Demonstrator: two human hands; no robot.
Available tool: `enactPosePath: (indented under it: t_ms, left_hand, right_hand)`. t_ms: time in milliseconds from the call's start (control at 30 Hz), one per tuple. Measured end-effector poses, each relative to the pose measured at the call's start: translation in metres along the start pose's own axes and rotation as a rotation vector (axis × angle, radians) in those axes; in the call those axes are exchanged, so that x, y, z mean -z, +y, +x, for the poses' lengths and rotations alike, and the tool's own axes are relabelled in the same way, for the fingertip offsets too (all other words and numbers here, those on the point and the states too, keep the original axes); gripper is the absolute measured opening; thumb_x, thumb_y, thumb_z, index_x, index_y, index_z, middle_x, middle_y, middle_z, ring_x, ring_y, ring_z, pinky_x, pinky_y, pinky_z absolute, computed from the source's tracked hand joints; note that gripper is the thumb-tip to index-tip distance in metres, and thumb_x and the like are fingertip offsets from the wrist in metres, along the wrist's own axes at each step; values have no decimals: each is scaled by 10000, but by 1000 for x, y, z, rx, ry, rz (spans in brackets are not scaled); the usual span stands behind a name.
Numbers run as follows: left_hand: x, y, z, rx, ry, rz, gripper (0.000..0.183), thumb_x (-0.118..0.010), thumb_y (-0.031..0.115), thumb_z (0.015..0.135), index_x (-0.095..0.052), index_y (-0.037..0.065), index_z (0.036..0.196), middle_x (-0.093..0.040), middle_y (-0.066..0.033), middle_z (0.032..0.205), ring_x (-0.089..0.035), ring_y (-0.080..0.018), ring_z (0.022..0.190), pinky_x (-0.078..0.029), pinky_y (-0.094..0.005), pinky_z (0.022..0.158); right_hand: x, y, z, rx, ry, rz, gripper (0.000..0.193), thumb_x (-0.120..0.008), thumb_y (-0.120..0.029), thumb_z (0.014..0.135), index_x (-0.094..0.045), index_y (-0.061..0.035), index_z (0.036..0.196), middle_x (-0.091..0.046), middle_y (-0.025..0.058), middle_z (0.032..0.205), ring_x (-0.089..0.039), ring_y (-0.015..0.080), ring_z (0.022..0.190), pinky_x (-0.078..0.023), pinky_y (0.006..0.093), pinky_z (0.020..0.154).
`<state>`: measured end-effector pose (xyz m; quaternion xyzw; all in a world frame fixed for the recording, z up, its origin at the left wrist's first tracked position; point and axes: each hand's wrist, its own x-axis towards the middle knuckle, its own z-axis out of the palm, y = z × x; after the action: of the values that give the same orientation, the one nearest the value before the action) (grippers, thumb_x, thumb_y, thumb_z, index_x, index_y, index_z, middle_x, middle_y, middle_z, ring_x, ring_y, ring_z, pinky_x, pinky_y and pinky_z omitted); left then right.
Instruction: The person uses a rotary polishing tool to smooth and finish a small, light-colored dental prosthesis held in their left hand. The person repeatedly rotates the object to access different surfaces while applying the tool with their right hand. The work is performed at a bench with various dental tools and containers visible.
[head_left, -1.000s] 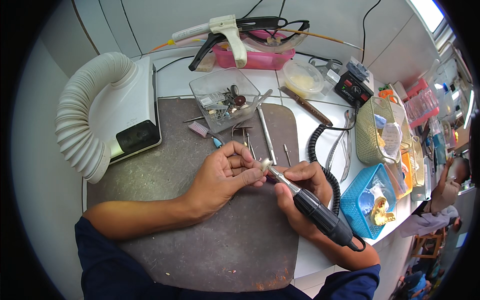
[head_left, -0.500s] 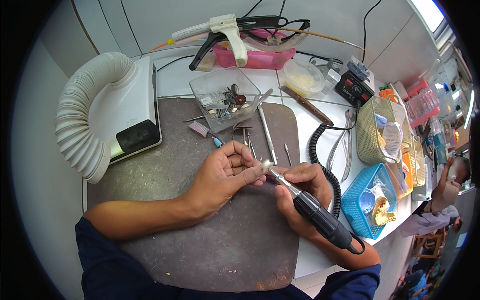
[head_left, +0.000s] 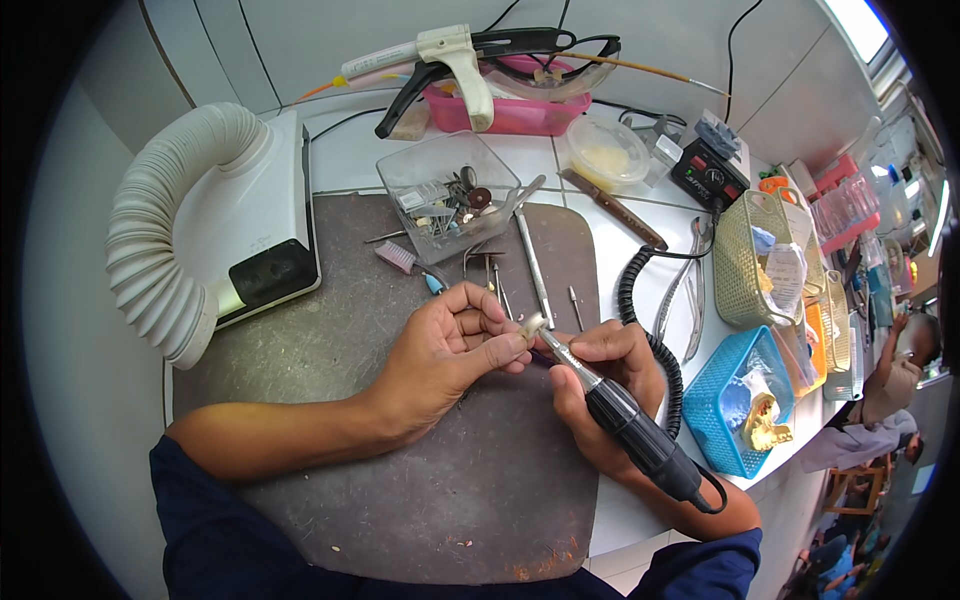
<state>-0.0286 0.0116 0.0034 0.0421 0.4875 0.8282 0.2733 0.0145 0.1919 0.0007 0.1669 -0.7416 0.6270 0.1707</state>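
Note:
Between the thumb and fingers of my left hand (head_left: 455, 345) is pinched a small whitish curved piece (head_left: 534, 324), partly covered by the fingertips; its exact kind is too small to tell. My right hand (head_left: 612, 385) grips a black and silver rotary handpiece (head_left: 640, 430), slanted with its metal nose toward my left hand. The handpiece tip lies right at the whitish piece; whether they touch I cannot make out. Both hands are above a dark worn mat (head_left: 440, 510). Just beyond them lie a metal spatula (head_left: 533, 265), thin burs (head_left: 575, 308) and a brush (head_left: 397, 258).
A white machine with a ribbed hose (head_left: 150, 250) stands left. Behind are a clear tub of small discs and bits (head_left: 440, 235) and a pink tray (head_left: 530, 115). On the right are a coiled cord (head_left: 630, 290), a control box (head_left: 710, 175), a blue basket (head_left: 715, 400) and a knife (head_left: 615, 210).
The whitish piece has turned a little in my left fingertips, and the handpiece tip has shifted slightly against it. Both arms stay in nearly the same place.

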Motion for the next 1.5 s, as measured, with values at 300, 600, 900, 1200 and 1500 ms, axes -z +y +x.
enactPosePath:
  t_ms: [300,600,900,1200,1500]
  left_hand:
    - [0,0,-1,1,5,4,213,-618,9,863,-440,43,977,-597,-103,968,-627,-145,894,-529,-239,794]
    - [0,0,-1,0,1,22,207,-611,-2,862,-442,39,975,-596,-101,962,-631,-148,891,-533,-239,786]
    - [3,4,-2,3,-96,65,154,-614,12,869,-525,-8,992,-600,-97,932,-627,-153,842,-532,-259,763]
    - [7,6,-4,65,-157,70,156,-589,45,894,-555,-42,1019,-618,-116,915,-615,-147,810,-521,-267,754]
    - [6,6,-5,90,-151,102,161,-559,62,916,-570,-53,1029,-617,-112,919,-606,-137,817,-514,-260,746]
  right_hand:
    - [0,1,-1,-45,-2,32,255,-667,50,769,-485,12,943,-595,135,856,-660,206,875,-501,252,710]
    - [1,-1,-1,-80,-13,41,221,-651,30,796,-488,13,944,-586,122,862,-651,204,907,-494,265,751]
    - [3,-7,4,-306,44,173,201,-633,-55,865,-503,17,1001,-618,147,933,-653,202,913,-502,271,783]
    - [0,-3,5,-159,-41,109,260,-688,15,800,-575,21,1035,-630,124,893,-665,178,840,-542,268,737]
    - [2,-1,8,-133,-54,44,274,-724,32,748,-617,12,1000,-633,110,879,-651,158,768,-543,257,672]
